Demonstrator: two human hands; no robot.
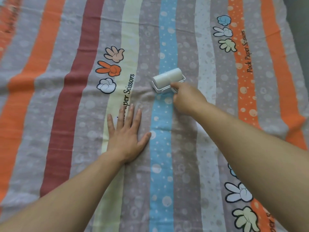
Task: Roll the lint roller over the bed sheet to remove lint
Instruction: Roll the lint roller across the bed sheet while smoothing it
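A striped bed sheet [70,114] with cartoon hand prints fills the view. A white lint roller [167,78] lies with its roll on the blue stripe near the middle. My right hand [187,97] grips the roller's handle from the near side, index finger stretched along the frame; the handle is hidden inside the hand. My left hand [127,131] rests flat on the sheet to the left of the blue stripe, fingers spread and straight, a short way nearer than the roller.
The sheet's right edge [294,47] shows at the upper right, with a dark grey surface [301,27] beyond it. Light creases run across the fabric around the roller and my left hand.
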